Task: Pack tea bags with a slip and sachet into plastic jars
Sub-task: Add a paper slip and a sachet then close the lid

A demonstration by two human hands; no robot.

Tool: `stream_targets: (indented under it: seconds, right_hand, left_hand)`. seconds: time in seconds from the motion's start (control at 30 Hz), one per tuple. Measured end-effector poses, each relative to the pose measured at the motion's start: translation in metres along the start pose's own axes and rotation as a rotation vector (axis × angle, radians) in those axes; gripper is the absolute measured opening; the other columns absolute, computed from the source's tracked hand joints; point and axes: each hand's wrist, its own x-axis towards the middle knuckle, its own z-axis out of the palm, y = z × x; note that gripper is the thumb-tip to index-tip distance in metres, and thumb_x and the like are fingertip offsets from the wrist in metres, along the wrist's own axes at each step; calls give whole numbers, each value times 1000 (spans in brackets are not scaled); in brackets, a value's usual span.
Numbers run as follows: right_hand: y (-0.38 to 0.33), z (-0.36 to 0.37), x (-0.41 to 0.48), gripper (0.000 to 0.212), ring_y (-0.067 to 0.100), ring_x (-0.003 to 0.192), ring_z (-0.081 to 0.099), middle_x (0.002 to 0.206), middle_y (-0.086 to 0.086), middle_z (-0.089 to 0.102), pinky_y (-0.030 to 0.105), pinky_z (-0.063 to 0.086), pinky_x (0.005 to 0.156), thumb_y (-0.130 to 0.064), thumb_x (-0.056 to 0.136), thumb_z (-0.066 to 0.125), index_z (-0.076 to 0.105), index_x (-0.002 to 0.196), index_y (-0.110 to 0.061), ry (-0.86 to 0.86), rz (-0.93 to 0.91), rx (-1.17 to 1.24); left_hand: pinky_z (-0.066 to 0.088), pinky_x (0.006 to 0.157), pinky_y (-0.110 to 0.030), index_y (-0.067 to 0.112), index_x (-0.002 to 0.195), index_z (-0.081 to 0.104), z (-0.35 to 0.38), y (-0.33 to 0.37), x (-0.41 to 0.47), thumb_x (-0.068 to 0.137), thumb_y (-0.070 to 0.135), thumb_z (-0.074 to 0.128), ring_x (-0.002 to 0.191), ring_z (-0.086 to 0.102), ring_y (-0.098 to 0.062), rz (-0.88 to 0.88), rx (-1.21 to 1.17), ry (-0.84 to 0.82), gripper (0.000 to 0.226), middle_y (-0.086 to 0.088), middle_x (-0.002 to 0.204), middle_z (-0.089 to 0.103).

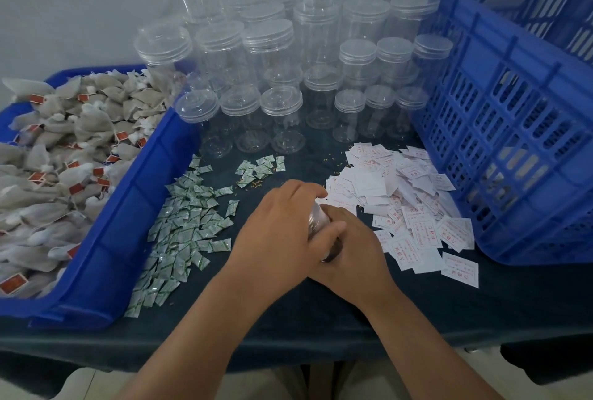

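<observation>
A clear plastic jar (318, 219) lies tilted between both hands at the table's middle, mostly hidden by them. My left hand (276, 232) wraps over its upper end and my right hand (349, 248) grips its lower part. Grey tea bags (57, 155) with red tags fill a blue tray (128, 207) on the left. Green-and-white sachets (183, 226) are scattered left of the hands. White slips (407, 204) with red print are heaped to the right. What the jar contains cannot be made out.
Several empty lidded clear jars (282, 104) stand stacked at the back of the dark-covered table (288, 319). A tall blue slotted crate (513, 130) stands at the right. Small brown crumbs (250, 183) lie near the sachets.
</observation>
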Motion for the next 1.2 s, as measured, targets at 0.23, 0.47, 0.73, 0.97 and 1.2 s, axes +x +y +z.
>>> stream_targets:
  seconds: [0.23, 0.47, 0.73, 0.97, 1.2]
  right_hand:
    - [8, -9, -1, 28, 14, 80, 73, 88, -9, 74, 41, 60, 65, -36, 74, 79, 68, 100, -34, -169, 131, 343]
    - [6, -14, -2, 17, 17, 74, 71, 82, 4, 75, 32, 56, 68, -25, 80, 81, 71, 93, -28, -285, 182, 598]
    - [4, -23, -1, 55, 38, 96, 72, 109, 27, 72, 54, 58, 90, -36, 82, 78, 68, 126, -5, -410, 253, 706]
    - [-2, -11, -3, 65, 23, 119, 73, 129, -2, 76, 46, 64, 94, -19, 81, 90, 65, 139, -35, -197, 218, 514]
    - [-4, -25, 3, 62, 18, 109, 74, 117, -1, 76, 37, 60, 89, -26, 75, 92, 66, 130, -38, -424, 281, 574]
  left_hand:
    - [46, 89, -20, 29, 101, 69, 9, 6, 4, 87, 63, 65, 100, 59, -4, 139, -123, 70, 37, 19, 103, 63]
    - [53, 95, -24, 25, 131, 69, 11, -17, 7, 88, 37, 75, 119, 67, -18, 96, -736, 57, 44, 8, 123, 71]
    - [50, 111, -49, 17, 161, 29, 26, -25, -8, 78, 43, 90, 141, 54, -34, -143, -1415, -182, 106, -16, 151, 58]
    - [53, 104, -44, 44, 145, 51, 26, -18, -16, 71, 48, 91, 126, 65, -12, -140, -899, 80, 83, 14, 133, 70]
    - [52, 108, -52, 39, 141, 56, 22, -28, -14, 73, 40, 88, 127, 65, -16, -136, -927, 42, 75, 9, 131, 71]
